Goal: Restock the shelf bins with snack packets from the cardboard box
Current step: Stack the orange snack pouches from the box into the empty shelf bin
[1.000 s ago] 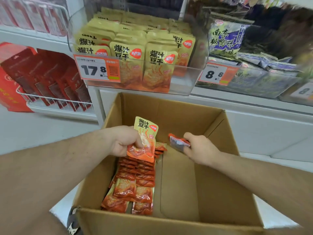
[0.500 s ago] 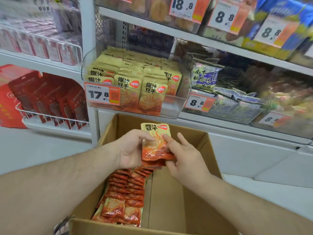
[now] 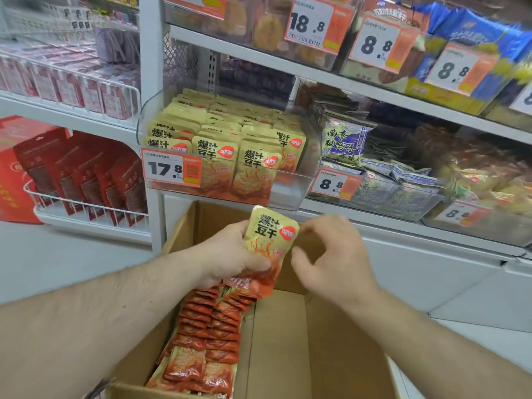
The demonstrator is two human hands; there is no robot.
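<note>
My left hand (image 3: 230, 254) grips a small stack of yellow-and-orange snack packets (image 3: 269, 237), held upright above the open cardboard box (image 3: 288, 341). My right hand (image 3: 331, 254) hovers just right of the stack with its fingers loosely curled, holding nothing and a little apart from the packets. Rows of the same packets (image 3: 207, 335) lie along the left side of the box. Directly above, a clear shelf bin (image 3: 290, 194) with a 17.8 price tag holds several upright packets of the same kind (image 3: 230, 151).
A neighbouring clear bin (image 3: 374, 191) on the right holds purple-and-silver packets behind an 8.8 tag. Upper shelves carry more tagged goods. At the left, a white wire basket (image 3: 86, 208) holds red packets. The right half of the box shows bare cardboard.
The packets from my right hand joined the stack in my left hand. My right hand then let go and drew slightly right. The stack rose toward the bin and the view tilted up.
</note>
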